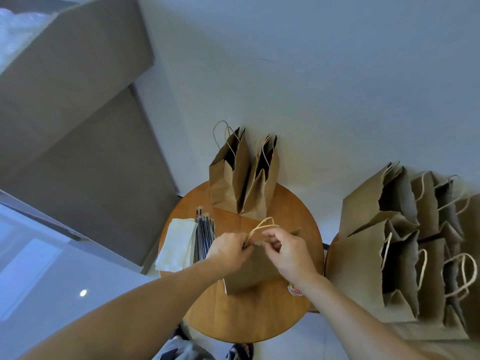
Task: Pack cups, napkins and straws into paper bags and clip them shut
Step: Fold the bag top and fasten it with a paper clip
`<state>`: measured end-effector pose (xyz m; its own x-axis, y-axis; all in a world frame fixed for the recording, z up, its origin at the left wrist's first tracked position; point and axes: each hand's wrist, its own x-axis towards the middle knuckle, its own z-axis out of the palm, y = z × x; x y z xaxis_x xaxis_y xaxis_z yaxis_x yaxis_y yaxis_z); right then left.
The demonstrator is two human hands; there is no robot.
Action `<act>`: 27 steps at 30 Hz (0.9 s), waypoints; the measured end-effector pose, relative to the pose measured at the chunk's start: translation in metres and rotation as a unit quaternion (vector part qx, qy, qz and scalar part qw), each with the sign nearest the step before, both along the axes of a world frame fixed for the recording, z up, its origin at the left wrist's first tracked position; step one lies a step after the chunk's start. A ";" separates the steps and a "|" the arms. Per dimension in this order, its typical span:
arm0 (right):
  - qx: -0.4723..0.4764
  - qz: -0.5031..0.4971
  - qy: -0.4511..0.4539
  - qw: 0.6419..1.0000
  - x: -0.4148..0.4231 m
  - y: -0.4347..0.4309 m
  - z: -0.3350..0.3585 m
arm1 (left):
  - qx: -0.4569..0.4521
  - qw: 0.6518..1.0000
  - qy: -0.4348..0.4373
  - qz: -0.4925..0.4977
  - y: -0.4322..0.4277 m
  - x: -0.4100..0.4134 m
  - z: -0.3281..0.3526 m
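A brown paper bag (255, 268) stands on the round wooden table (249, 318) right under my hands. My left hand (228, 252) pinches the bag's folded top edge from the left. My right hand (288, 253) pinches the same edge from the right, beside the twisted paper handles (262, 226) that stick up between the hands. Whether a clip sits under my fingers is hidden. Left of the bag lie black wrapped straws (204, 237) and a stack of white napkins (178, 245). A printed cup (294, 291) peeks out under my right wrist.
Two open paper bags (241, 175) stand at the table's far edge against the white wall. Several more open bags (405, 245) crowd a second surface on the right. A large grey-brown cabinet (78, 126) fills the left.
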<state>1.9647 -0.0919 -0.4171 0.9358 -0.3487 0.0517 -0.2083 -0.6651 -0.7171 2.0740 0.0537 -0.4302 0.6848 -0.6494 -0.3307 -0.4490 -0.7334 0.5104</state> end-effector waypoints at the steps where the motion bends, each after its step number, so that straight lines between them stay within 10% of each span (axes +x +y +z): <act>1: 0.003 -0.017 0.008 1.000 -0.001 0.000 -0.002 | 0.000 1.000 0.000 0.002 0.000 0.000 0.000; 27: 0.063 -0.082 0.060 0.993 0.015 0.012 -0.012 | -0.026 0.999 0.027 -0.010 -0.002 0.006 -0.003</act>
<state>1.9795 -0.0794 -0.4288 0.8629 -0.4931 -0.1105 -0.3947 -0.5212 -0.7566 2.0805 0.0519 -0.4330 0.6530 -0.6803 -0.3328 -0.4343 -0.6963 0.5714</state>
